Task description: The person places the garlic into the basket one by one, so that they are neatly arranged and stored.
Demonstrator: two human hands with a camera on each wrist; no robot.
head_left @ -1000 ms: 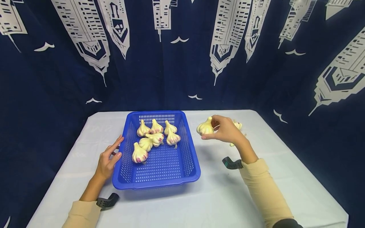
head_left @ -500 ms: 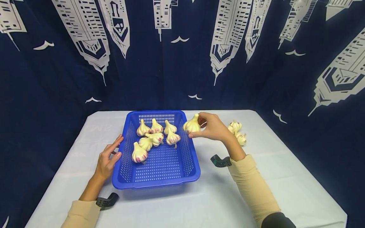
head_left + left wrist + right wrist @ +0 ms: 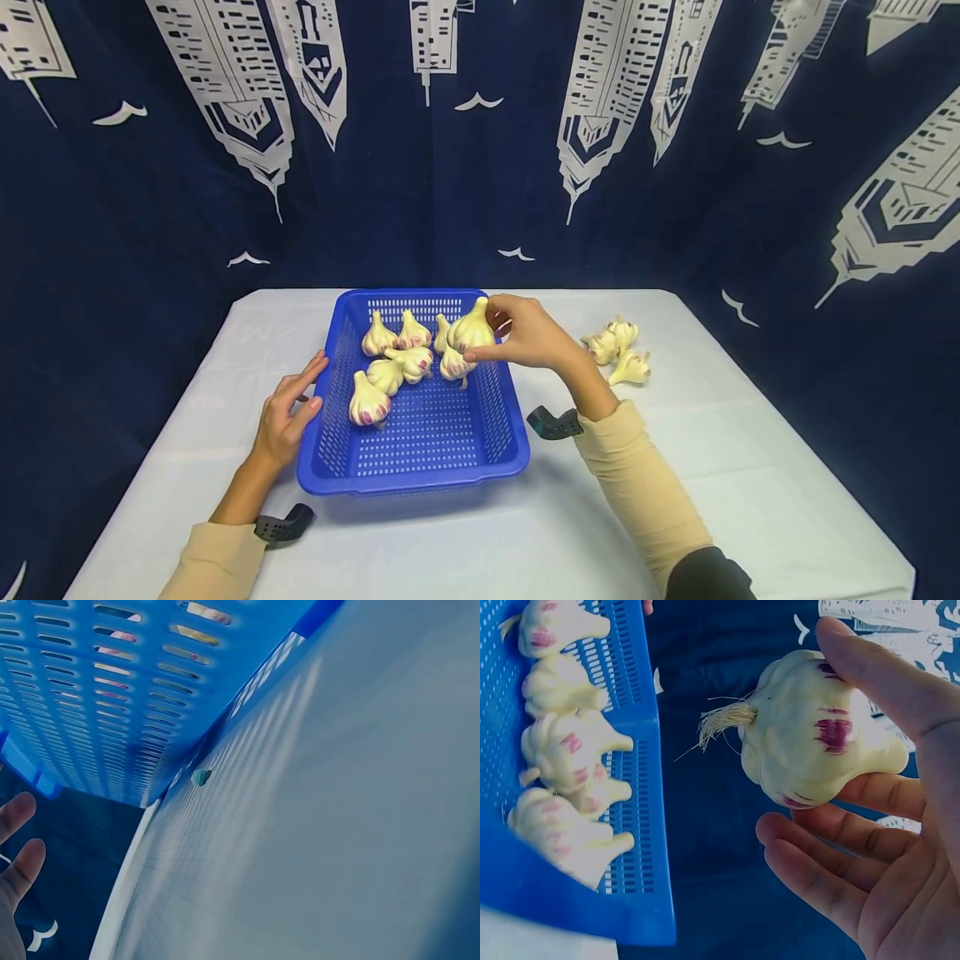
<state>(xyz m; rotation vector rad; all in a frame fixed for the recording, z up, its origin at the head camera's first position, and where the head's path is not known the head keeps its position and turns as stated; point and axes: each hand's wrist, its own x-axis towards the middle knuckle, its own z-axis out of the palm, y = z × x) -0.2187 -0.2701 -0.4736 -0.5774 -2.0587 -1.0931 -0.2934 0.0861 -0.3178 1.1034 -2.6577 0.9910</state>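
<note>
My right hand (image 3: 528, 333) holds a garlic bulb (image 3: 470, 330) between thumb and fingers, over the right side of a blue perforated basket (image 3: 416, 446). In the right wrist view that bulb (image 3: 802, 739) shows purple streaks and a tuft of dry roots pointing toward the basket. Several other bulbs lie in the back and left part of the basket, one of them the garlic bulb (image 3: 368, 402) nearest its left wall. At the left rim rests my left hand (image 3: 279, 421), fingers extended along it; the left wrist view shows two fingertips (image 3: 26, 859) beside the slotted wall.
More garlic bulbs (image 3: 630, 367) lie in a small group on the white table (image 3: 712, 467), right of the basket. Behind the table hangs a dark blue cloth (image 3: 420, 208) with white buildings printed on it. Both wrists carry dark straps.
The right hand has carried its garlic bulb leftward, from beside the basket to above its right side. The bulbs on the table have come into fuller view. The left hand stays put.
</note>
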